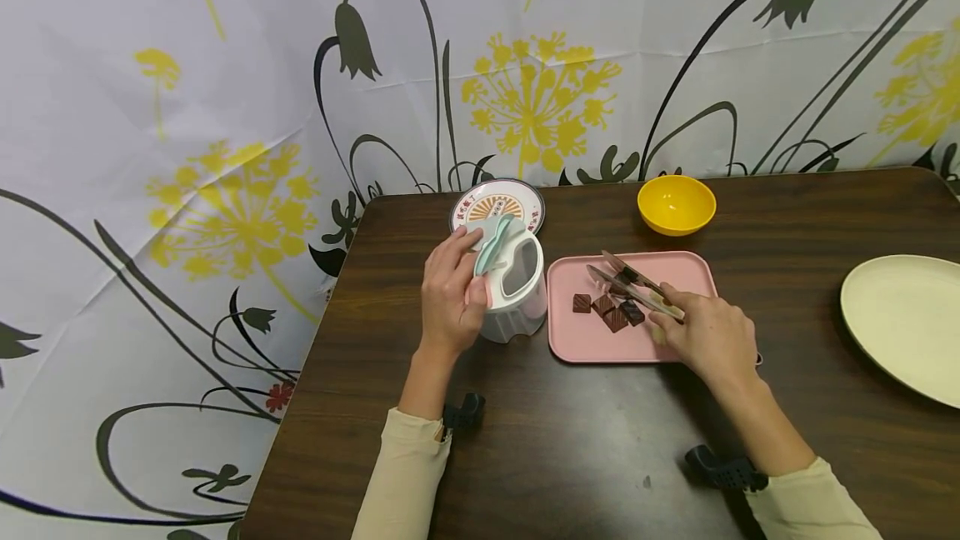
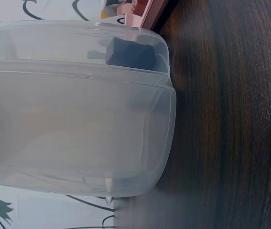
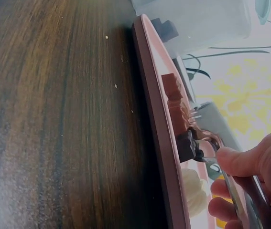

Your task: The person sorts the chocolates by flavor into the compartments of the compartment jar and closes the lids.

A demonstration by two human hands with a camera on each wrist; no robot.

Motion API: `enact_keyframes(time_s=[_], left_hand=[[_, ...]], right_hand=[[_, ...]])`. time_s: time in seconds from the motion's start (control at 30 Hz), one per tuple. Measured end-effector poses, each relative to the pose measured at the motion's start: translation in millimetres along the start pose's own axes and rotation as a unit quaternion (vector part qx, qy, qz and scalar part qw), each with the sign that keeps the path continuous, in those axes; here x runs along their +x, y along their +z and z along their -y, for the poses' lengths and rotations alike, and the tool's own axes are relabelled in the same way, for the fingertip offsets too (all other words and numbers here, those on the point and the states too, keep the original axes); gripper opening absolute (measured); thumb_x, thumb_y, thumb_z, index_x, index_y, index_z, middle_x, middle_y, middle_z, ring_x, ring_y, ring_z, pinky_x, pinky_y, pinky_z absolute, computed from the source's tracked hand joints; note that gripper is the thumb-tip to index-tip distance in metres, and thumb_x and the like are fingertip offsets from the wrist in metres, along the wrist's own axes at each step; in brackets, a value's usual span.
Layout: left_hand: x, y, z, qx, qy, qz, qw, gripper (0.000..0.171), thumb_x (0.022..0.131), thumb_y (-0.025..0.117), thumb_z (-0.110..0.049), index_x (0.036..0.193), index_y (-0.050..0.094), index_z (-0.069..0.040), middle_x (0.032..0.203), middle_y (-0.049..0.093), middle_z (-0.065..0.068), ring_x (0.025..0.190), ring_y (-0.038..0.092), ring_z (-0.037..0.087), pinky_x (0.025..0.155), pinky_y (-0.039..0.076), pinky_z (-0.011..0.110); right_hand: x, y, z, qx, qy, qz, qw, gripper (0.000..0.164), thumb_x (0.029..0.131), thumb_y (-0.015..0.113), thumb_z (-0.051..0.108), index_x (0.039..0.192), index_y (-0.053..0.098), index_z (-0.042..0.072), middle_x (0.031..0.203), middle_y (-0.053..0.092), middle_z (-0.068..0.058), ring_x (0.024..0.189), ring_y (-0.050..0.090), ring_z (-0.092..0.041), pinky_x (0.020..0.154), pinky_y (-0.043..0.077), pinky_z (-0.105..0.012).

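Metal tongs sat pinched, nearly closed, in my right grip; just beyond its fingertips lay the chocolates on a pink tray. Left of them, my left grip was part-curled round the top of the white container. Remotely I couldn't tell whether the tongs held a piece; a weak squeeze risked dropping one, lopsided pressure tipping the container.
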State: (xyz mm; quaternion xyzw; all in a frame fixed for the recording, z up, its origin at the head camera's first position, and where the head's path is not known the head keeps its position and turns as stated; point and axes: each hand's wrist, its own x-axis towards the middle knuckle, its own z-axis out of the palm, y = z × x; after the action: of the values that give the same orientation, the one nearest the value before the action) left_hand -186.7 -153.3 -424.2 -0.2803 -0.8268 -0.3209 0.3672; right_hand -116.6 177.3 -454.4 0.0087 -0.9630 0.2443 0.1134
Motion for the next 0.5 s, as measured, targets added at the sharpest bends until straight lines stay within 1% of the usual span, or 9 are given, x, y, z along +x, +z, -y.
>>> enact_keyframes(time_s=[0.1, 0.23, 0.33, 0.5], left_hand=[[-2.4, 0.9, 1.1, 0.001, -0.003, 0.003, 1.0000, 0.060, 0.093, 0.029, -0.044, 0.097, 0.072, -0.003, 0.128, 0.062, 0.011, 0.129, 0.049, 0.030, 0.107, 0.033, 0.051], [-5.2, 1.4, 2.9, 0.002, -0.002, 0.003, 1.0000, 0.058, 0.093, 0.030, -0.042, 0.096, 0.072, -0.002, 0.129, 0.062, 0.011, 0.129, 0.049, 0.029, 0.106, 0.033, 0.052], [-6.5, 1.6, 4.4, 0.003, 0.001, 0.002, 1.0000, 0.056, 0.092, 0.031, -0.040, 0.095, 0.071, -0.002, 0.129, 0.062, 0.011, 0.129, 0.049, 0.030, 0.105, 0.033, 0.053], [-7.1, 1.6, 5.8, 0.002, 0.003, -0.001, 1.0000, 0.056, 0.092, 0.031, -0.040, 0.095, 0.071, -0.002, 0.129, 0.062, 0.011, 0.129, 0.049, 0.029, 0.107, 0.032, 0.050]], right_hand=[[-0.9, 0.6, -1.5, -0.003, 0.003, 0.006, 1.000, 0.051, 0.082, 0.077, 0.030, 0.128, 0.066, 0.012, 0.061, 0.059, -0.011, 0.049, 0.036, -0.024, 0.043, 0.030, -0.036], [-2.5, 1.3, -3.6, -0.002, 0.003, 0.001, 1.000, 0.050, 0.083, 0.076, 0.030, 0.129, 0.066, 0.013, 0.051, 0.047, -0.001, 0.049, 0.032, -0.023, 0.043, 0.028, -0.035], [-2.9, -0.1, -3.1, 0.006, -0.005, -0.019, 1.000, 0.048, 0.082, 0.077, 0.028, 0.127, 0.067, 0.013, 0.047, 0.043, 0.002, 0.047, 0.030, -0.022, 0.043, 0.027, -0.035], [-0.9, -6.3, 3.8, 0.021, -0.028, -0.065, 0.997, 0.045, 0.081, 0.078, 0.027, 0.124, 0.070, 0.013, 0.044, 0.034, 0.007, 0.045, 0.028, -0.019, 0.041, 0.024, -0.034]])
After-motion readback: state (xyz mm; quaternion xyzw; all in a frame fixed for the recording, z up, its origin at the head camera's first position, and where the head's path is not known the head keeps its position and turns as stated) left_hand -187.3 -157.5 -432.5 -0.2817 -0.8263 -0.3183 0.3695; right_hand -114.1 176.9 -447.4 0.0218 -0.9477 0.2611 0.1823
